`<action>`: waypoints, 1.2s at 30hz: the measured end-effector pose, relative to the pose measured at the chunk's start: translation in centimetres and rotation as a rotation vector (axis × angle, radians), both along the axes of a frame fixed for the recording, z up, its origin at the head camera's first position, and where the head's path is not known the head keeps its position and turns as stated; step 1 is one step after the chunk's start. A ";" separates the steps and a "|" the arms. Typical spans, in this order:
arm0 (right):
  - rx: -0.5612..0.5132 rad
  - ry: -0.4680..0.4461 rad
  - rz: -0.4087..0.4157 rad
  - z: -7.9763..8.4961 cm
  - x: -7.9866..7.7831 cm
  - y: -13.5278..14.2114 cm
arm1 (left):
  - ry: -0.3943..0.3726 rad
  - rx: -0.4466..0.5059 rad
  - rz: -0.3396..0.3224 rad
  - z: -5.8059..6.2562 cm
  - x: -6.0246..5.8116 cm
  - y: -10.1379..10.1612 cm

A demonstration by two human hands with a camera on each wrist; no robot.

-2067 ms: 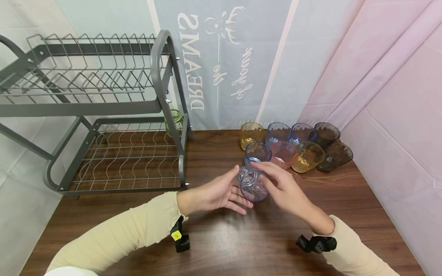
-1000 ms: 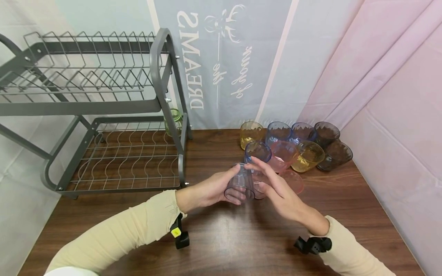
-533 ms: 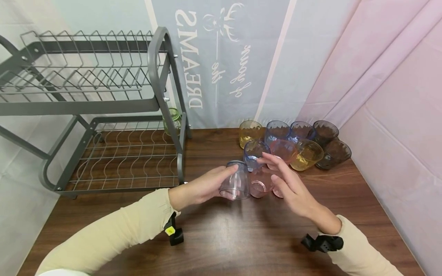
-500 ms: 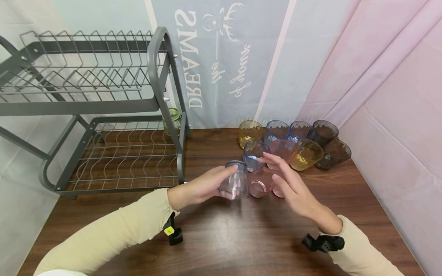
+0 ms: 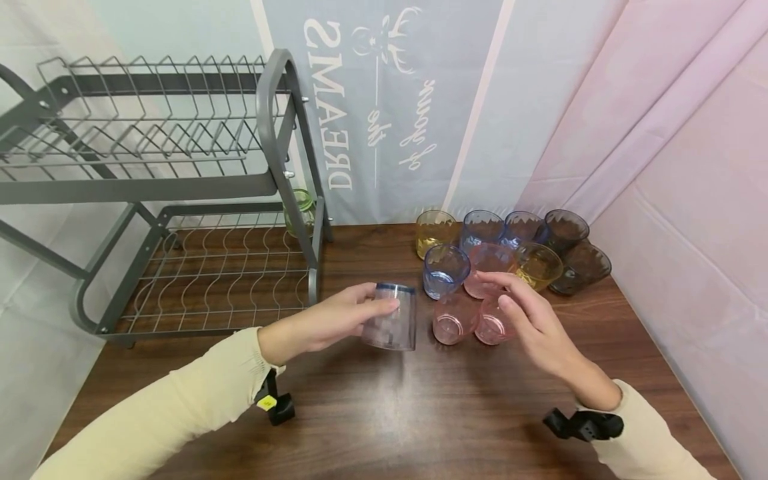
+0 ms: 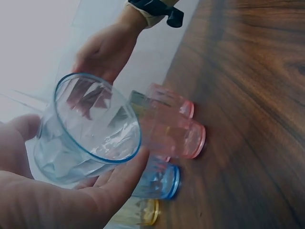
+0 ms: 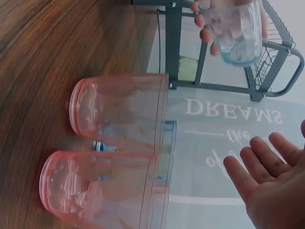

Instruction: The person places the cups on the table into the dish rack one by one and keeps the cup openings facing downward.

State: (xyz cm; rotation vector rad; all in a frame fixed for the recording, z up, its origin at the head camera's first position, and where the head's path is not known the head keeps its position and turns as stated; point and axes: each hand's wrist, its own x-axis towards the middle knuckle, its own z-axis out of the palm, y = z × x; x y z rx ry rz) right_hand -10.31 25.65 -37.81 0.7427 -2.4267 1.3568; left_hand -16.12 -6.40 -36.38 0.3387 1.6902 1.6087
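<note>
My left hand (image 5: pixel 336 320) grips a clear, bluish cup (image 5: pixel 393 323) above the table, left of the other cups. Thumb and fingers lie round the cup's side. In the left wrist view its mouth, edged by a blue rim (image 6: pixel 86 160), faces the camera; the cup is tilted with its base pointing away from me. My right hand (image 5: pixel 540 333) is empty, its fingers spread and slightly bent, over the right of two pink cups (image 5: pixel 492 327). The other front pink cup (image 5: pixel 453 323) stands beside it. In the right wrist view my right fingertips (image 7: pixel 233 164) are apart from the pink cups.
Behind stand a blue cup (image 5: pixel 445 273), another pink cup, yellow cups (image 5: pixel 436 233), more blue ones and dark grey cups (image 5: pixel 581 267). A two-tier grey dish rack (image 5: pixel 270 187) occupies the left, with a green jar (image 5: pixel 301 213) near its right end. Fabric walls enclose the table (image 5: pixel 384 407).
The clear cup has passed from my right hand to my left, which has carried it leftward. My right hand has let go and moved right, over the pink cup.
</note>
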 end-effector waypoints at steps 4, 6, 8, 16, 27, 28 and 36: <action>0.015 0.001 -0.025 0.0 0.0 0.7 | 0.022 0.030 -0.031 0.5 -0.1 -0.7; 0.019 0.006 -0.035 0.0 -0.1 1.1 | 0.038 0.050 -0.047 0.8 0.0 -1.1; 0.023 0.010 -0.048 0.0 -0.1 1.4 | 0.052 0.061 -0.057 1.0 0.0 -1.5; 0.024 0.065 -0.101 -0.1 -0.1 2.4 | 0.135 0.039 -0.084 1.7 0.1 -3.7; 0.075 0.060 -0.224 -0.3 -0.3 3.6 | 0.249 0.106 -0.166 2.8 0.3 -7.3; 0.086 0.052 -0.241 -0.3 -0.2 3.7 | 0.254 0.116 -0.171 2.9 0.3 -7.6; 0.124 -0.088 -0.339 -1.2 0.3 4.4 | 0.287 0.175 -0.220 3.8 0.4 -10.6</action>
